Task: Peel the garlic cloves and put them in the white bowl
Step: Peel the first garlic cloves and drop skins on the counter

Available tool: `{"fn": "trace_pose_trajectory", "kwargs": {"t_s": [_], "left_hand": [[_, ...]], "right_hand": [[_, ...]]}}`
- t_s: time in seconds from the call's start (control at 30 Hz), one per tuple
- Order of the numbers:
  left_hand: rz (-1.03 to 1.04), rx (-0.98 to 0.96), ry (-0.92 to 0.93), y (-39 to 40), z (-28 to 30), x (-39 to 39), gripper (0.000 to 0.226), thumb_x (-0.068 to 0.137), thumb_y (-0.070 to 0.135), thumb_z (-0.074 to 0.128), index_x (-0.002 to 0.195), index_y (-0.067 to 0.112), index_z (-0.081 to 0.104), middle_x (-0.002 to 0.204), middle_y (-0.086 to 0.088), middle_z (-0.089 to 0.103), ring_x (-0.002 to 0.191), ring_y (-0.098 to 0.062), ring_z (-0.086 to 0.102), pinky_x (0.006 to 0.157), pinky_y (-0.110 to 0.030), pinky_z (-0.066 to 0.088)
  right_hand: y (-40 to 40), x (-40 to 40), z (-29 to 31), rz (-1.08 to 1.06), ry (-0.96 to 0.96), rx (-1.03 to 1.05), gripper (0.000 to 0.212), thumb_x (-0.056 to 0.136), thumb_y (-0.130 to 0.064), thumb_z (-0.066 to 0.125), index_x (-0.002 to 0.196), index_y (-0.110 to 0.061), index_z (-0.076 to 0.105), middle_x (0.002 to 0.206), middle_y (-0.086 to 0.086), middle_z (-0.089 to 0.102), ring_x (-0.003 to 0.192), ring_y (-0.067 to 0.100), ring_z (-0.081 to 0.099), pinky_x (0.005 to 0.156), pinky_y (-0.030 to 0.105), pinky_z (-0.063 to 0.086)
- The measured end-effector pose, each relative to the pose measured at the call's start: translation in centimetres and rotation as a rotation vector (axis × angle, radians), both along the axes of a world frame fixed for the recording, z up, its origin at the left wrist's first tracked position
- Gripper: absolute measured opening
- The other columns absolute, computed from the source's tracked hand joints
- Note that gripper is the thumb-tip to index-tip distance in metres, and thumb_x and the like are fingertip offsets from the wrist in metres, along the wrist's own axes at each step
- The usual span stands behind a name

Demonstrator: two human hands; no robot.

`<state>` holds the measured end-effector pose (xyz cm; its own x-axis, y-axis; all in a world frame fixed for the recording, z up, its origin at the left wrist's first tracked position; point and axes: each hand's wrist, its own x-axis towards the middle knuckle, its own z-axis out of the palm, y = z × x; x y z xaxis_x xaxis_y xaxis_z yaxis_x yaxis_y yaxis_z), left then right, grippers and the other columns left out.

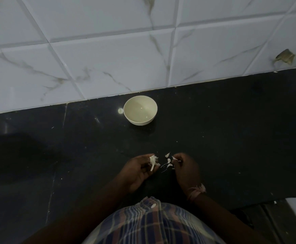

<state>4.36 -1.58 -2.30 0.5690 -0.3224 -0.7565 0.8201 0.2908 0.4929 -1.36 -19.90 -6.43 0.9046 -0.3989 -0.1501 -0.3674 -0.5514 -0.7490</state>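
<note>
My left hand point(136, 171) holds a white garlic piece point(153, 162) with papery skin and a stem, fingers curled round it. My right hand point(186, 170) sits just to its right and pinches a small scrap of garlic skin point(174, 158) at the fingertips. Loose bits of white peel point(168, 163) lie on the black counter between the two hands. The white bowl point(140, 110) stands farther back near the wall, above and slightly left of my hands; nothing shows inside it.
The black stone counter point(231, 138) runs across the view, backed by a white marbled tile wall point(108, 50) with a chipped hole point(284, 57) at the right. The counter's edge drops off at the lower right. My checked cloth point(152, 224) is at the bottom.
</note>
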Motion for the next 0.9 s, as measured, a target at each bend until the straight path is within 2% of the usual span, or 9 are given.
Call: {"fn": "trace_pose_trajectory", "kwargs": {"t_s": [0.13, 0.27, 0.4, 0.5, 0.57, 0.73, 0.9], "left_hand": [[-0.022, -0.017, -0.023, 0.2, -0.1, 0.2, 0.028, 0.101, -0.001, 0.048, 0.124, -0.001, 0.064, 0.12, -0.024, 0.071, 0.098, -0.03, 0.073, 0.077, -0.035, 0.062], [-0.012, -0.03, -0.073, 0.2, -0.3, 0.3, 0.028, 0.102, -0.004, 0.046, 0.124, 0.0, 0.063, 0.113, -0.02, 0.074, 0.093, -0.027, 0.075, 0.076, -0.036, 0.062], [-0.041, -0.028, -0.14, 0.0, -0.2, 0.2, 0.031, 0.1, -0.006, 0.049, 0.127, 0.001, 0.062, 0.106, -0.013, 0.076, 0.089, -0.021, 0.075, 0.08, -0.036, 0.06], [-0.028, -0.035, -0.156, 0.0, -0.2, 0.1, 0.031, 0.098, -0.01, 0.05, 0.122, 0.002, 0.064, 0.105, -0.013, 0.077, 0.092, -0.023, 0.074, 0.089, -0.039, 0.058], [-0.017, -0.03, -0.163, 0.0, -0.3, 0.2, 0.03, 0.098, -0.01, 0.05, 0.12, 0.002, 0.064, 0.105, -0.013, 0.077, 0.092, -0.023, 0.073, 0.087, -0.037, 0.059], [-0.033, 0.001, -0.207, 0.0, 0.1, 0.4, 0.03, 0.099, -0.009, 0.05, 0.124, 0.0, 0.064, 0.114, -0.018, 0.073, 0.095, -0.024, 0.073, 0.08, -0.034, 0.061], [-0.038, 0.023, -0.25, -0.4, 0.4, 0.3, 0.027, 0.099, 0.0, 0.057, 0.124, 0.001, 0.066, 0.119, -0.02, 0.073, 0.107, -0.032, 0.071, 0.088, -0.041, 0.058]], "right_hand": [[0.2, 0.4, -0.4, 0.047, -0.043, -0.101, 0.011, 0.099, -0.019, 0.061, 0.106, -0.022, 0.069, 0.102, -0.009, 0.063, 0.098, 0.01, 0.058, 0.089, 0.032, 0.05], [1.9, 0.4, 0.3, 0.075, -0.084, -0.192, 0.014, 0.099, -0.036, 0.059, 0.109, -0.03, 0.066, 0.111, -0.01, 0.062, 0.104, 0.01, 0.055, 0.092, 0.035, 0.044], [4.1, 0.4, 2.5, 0.115, -0.176, 0.123, 0.004, 0.097, -0.032, 0.065, 0.099, -0.03, 0.066, 0.098, -0.016, 0.063, 0.093, -0.001, 0.06, 0.079, 0.012, 0.046], [4.5, 0.6, 3.1, 0.087, -0.095, 0.255, 0.006, 0.096, -0.027, 0.067, 0.1, -0.031, 0.066, 0.097, -0.016, 0.066, 0.093, -0.008, 0.061, 0.075, 0.008, 0.048], [4.5, 0.8, 3.1, 0.074, -0.059, 0.303, 0.01, 0.095, -0.023, 0.069, 0.1, -0.032, 0.066, 0.094, -0.017, 0.067, 0.092, -0.012, 0.061, 0.074, 0.006, 0.048], [4.3, 0.9, 2.9, 0.065, -0.047, 0.29, 0.01, 0.093, -0.031, 0.072, 0.104, -0.032, 0.07, 0.098, -0.017, 0.069, 0.094, -0.009, 0.062, 0.079, 0.012, 0.051], [4.4, 1.0, 3.3, 0.058, -0.14, 0.156, 0.013, 0.096, -0.026, 0.067, 0.109, -0.026, 0.071, 0.104, -0.012, 0.067, 0.097, -0.006, 0.06, 0.08, 0.004, 0.044]]}}
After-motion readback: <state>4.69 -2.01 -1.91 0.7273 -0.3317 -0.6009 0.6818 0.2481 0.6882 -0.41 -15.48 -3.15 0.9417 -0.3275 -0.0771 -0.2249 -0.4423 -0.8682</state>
